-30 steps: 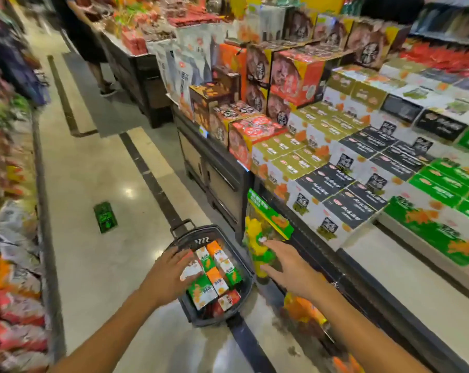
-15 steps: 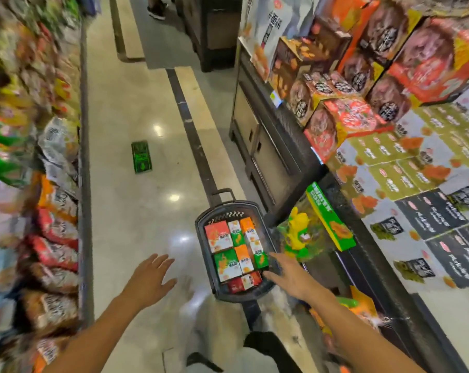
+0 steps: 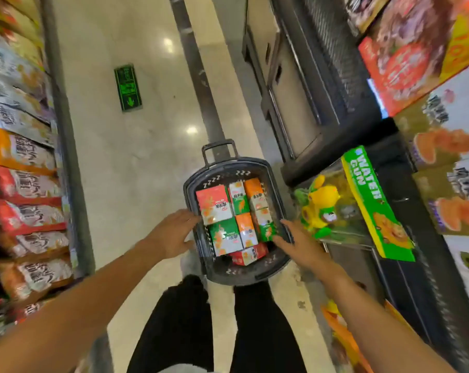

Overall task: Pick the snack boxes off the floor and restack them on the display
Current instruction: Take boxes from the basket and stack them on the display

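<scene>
A dark plastic basket (image 3: pixel 236 166) stands on the floor in front of my legs. Inside lie several snack boxes: a red-and-white box (image 3: pixel 214 204) at the upper left, a green box (image 3: pixel 224 238) below it, an orange box (image 3: pixel 254 192) and a red box (image 3: pixel 248 254) at the near end. My left hand (image 3: pixel 171 235) reaches over the basket's left rim, fingers apart, its tips by the red-and-white box. My right hand (image 3: pixel 300 243) rests at the right rim, its fingertips touching a small green box (image 3: pixel 267 230). The display (image 3: pixel 443 146) of boxes rises at the right.
A water gun toy pack (image 3: pixel 362 205) hangs off the display's dark edge just right of the basket. Shelves of snack bags (image 3: pixel 26 184) line the left side. A green arrow sign (image 3: pixel 127 87) is set in the tiled aisle floor. Orange packs (image 3: pixel 341 327) lie by my right forearm.
My view has tilted down and closer to the basket. My left hand moved right from above the bare floor to the basket's left rim; my right hand went to the right rim.
</scene>
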Available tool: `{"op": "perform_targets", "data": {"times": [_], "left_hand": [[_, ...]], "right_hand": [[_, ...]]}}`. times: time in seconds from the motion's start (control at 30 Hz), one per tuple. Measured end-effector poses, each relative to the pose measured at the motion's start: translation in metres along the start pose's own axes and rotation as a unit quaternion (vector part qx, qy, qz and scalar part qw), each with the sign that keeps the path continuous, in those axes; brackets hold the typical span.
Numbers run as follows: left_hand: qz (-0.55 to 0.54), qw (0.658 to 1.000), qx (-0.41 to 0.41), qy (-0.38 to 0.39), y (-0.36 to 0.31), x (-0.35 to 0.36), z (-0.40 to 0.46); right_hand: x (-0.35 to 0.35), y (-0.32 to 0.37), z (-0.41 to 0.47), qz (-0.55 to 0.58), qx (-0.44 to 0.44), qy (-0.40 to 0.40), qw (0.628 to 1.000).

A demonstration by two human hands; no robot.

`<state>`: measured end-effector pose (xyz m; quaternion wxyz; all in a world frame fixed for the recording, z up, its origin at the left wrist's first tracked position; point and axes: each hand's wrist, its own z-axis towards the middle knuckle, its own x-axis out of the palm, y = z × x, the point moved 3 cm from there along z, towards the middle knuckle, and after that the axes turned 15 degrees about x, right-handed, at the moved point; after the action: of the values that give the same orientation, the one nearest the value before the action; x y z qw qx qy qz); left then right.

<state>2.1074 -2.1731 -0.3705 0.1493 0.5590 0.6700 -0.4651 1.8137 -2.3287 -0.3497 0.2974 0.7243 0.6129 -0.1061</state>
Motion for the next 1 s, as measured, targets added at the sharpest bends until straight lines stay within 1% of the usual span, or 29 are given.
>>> {"op": "perform_targets", "data": {"times": [0.03, 0.17, 0.27, 0.37, 0.47, 0.53, 0.63, 0.7, 0.73, 0.83, 0.9, 0.93, 1.0], "left_hand": [[-0.003, 1.000, -0.002, 0.028, 0.012, 0.007, 0.024], [0.043, 0.995, 0.019, 0.089, 0.050, 0.041, 0.120], [0.086, 0.990, 0.034, 0.107, 0.089, 0.076, 0.185], [0.127, 0.979, 0.050, 0.152, 0.117, 0.098, 0.232], [0.157, 0.968, 0.097, 0.170, 0.135, 0.107, 0.273], [0.208, 0.947, 0.111, 0.217, 0.137, 0.114, 0.290], [0.332, 0.887, 0.123, 0.297, 0.129, 0.126, 0.309], [0.383, 0.855, 0.136, 0.321, 0.123, 0.133, 0.317], [0.392, 0.849, 0.138, 0.327, 0.121, 0.136, 0.320], [0.393, 0.842, 0.133, 0.346, 0.121, 0.139, 0.325], [0.397, 0.837, 0.143, 0.349, 0.120, 0.139, 0.325], [0.396, 0.838, 0.148, 0.347, 0.120, 0.137, 0.323], [0.377, 0.849, 0.145, 0.339, 0.122, 0.131, 0.319]], "right_hand": [[0.009, -0.008, 0.021, 0.012, 0.009, 0.004, 1.000], [0.060, -0.047, 0.100, 0.041, 0.032, 0.021, 0.998], [0.103, -0.070, 0.159, 0.038, 0.051, 0.036, 0.997], [0.140, -0.084, 0.204, 0.054, 0.051, 0.037, 0.997], [0.167, -0.092, 0.234, 0.078, 0.053, 0.034, 0.995], [0.182, -0.098, 0.246, 0.103, 0.052, 0.046, 0.992], [0.198, -0.100, 0.253, 0.122, 0.061, 0.043, 0.990], [0.206, -0.100, 0.255, 0.125, 0.076, 0.036, 0.989], [0.209, -0.102, 0.256, 0.123, 0.078, 0.029, 0.989], [0.216, -0.104, 0.254, 0.125, 0.088, 0.026, 0.988], [0.218, -0.106, 0.251, 0.122, 0.093, 0.026, 0.988], [0.220, -0.106, 0.250, 0.119, 0.093, 0.024, 0.988], [0.224, -0.106, 0.246, 0.114, 0.100, 0.020, 0.988]]}}
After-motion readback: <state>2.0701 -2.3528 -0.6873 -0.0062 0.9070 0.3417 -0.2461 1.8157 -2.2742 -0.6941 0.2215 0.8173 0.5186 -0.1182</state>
